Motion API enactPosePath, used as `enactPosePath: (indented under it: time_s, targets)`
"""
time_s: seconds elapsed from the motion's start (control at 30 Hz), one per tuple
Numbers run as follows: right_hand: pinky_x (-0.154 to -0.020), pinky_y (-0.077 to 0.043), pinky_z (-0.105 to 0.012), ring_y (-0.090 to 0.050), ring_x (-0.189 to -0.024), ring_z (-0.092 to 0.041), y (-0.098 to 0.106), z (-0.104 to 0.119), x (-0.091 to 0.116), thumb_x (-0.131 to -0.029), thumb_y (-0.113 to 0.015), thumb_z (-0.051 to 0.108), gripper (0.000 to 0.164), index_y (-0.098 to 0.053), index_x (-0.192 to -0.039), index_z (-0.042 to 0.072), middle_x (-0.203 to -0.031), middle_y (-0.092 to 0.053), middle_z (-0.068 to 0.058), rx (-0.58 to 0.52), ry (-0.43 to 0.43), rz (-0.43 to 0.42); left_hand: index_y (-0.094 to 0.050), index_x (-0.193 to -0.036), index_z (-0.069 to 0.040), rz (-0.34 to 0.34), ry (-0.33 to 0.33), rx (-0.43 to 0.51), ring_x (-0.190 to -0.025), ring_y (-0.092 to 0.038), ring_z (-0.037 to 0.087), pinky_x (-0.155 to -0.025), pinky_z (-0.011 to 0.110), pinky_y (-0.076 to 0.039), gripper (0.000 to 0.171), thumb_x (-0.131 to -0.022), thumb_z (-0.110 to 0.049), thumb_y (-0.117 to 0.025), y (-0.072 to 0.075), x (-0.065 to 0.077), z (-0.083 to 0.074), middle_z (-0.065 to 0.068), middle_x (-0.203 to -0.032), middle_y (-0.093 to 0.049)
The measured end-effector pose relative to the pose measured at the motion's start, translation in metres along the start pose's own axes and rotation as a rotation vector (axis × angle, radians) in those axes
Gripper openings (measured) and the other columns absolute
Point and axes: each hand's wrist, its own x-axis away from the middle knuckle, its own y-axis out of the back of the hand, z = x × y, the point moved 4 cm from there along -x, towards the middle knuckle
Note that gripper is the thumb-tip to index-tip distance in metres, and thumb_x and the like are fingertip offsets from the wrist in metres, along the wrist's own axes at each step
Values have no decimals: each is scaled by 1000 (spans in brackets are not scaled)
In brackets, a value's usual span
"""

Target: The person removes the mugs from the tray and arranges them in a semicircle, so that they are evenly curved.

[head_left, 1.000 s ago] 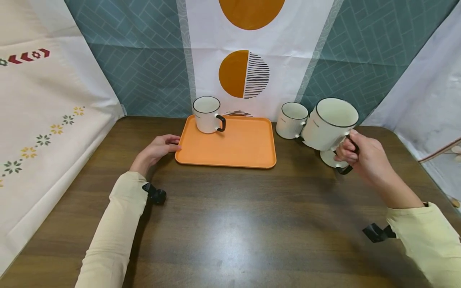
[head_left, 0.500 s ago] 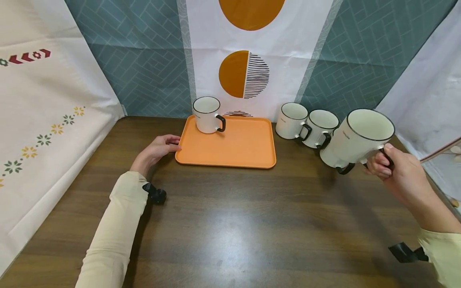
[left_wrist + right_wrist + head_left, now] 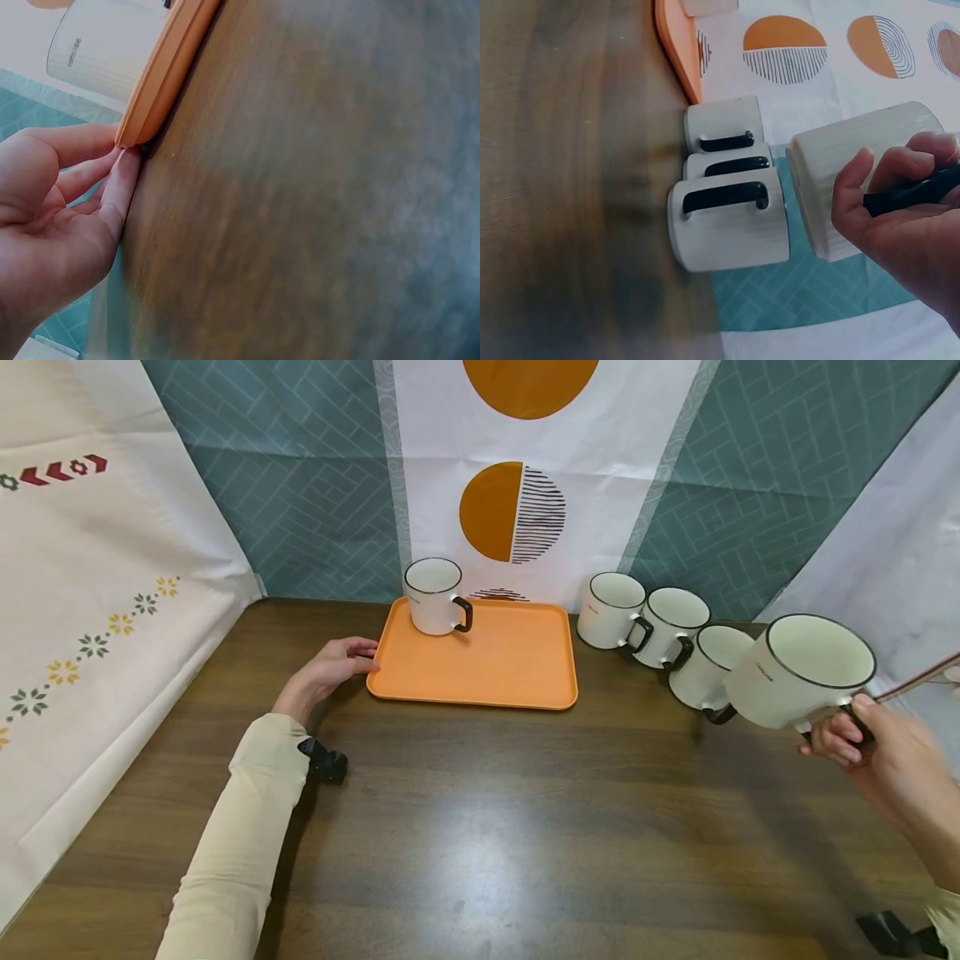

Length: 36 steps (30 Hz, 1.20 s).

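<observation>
In the head view, we see our left hand (image 3: 326,672) at the left rim of a smooth orange rectangular tray (image 3: 487,668), its thumb and fingertips pinching the edge, as the left wrist view shows up close. The tray lies flat on the brown wood-grain counter (image 3: 525,793). A white cylindrical mug (image 3: 429,610) with a thin dark rim stands upright in the tray's far left corner, its black handle turned to the right.

Our right hand (image 3: 896,747) has its fingers curled round the black handle of a raised white mug (image 3: 772,693), which we hold off the counter, slightly tilted. In the right wrist view we see a gap between it and three matching mugs standing upright in a slanting row right of the tray: the left mug (image 3: 603,618), the middle mug (image 3: 654,643) and the right mug (image 3: 697,677), which is nearest our raised one.
</observation>
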Motion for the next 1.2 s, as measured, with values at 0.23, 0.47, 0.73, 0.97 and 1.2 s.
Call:
enactPosePath:
  time_s: [0.23, 0.47, 0.73, 0.97, 1.2]
  targets:
    - [-72, -45, -30, -25, -61, -23, 12, -9, 21, -106, -6, 8, 37, -30, -79, 4, -68, -22, -10, -89, 37, -60, -35, -142, 8, 0, 8, 5, -119, -44, 32, -108, 43, -33, 53, -96, -4, -57, 0, 0, 0, 26, -138, -41]
    - [-76, -47, -30, -26, -65, -25, 21, -19, 32, -106, -3, 9, 38, -29, -79, 3, -71, -22, -12, -168, 31, -74, -37, -141, 8, -3, 6, -12, -118, -47, 31, -106, 41, -36, 51, -96, -5, -57, 0, -2, 0, 25, -136, -43]
    - [-80, -48, -31, -43, -80, -24, 15, -39, 36, -105, -7, 3, 35, -36, -87, -1, -81, -32, -13, -181, 23, -51, -35, -142, 9, 6, 1, 3, -119, -47, 32, -107, 42, -35, 51, -97, -3, -56, 0, -1, 0, 26, -137, -42]
    - [-84, -50, -30, -51, -85, -21, 11, -49, 36, -106, -10, 4, 35, -39, -88, -3, -84, -46, -12, -192, -9, -52, -35, -141, 9, 8, 7, -2, -120, -45, 34, -108, 43, -33, 51, -96, -2, -55, -1, 2, -4, 27, -137, -42]
    - [-91, -49, -34, -57, -99, -23, 0, -61, 32, -105, -5, 3, 42, -43, -90, -6, -97, -57, -15, -293, -5, 56, -35, -142, 8, 4, 7, -6, -120, -43, 33, -108, 43, -33, 52, -96, -3, -56, 0, 0, 0, 26, -137, -42]
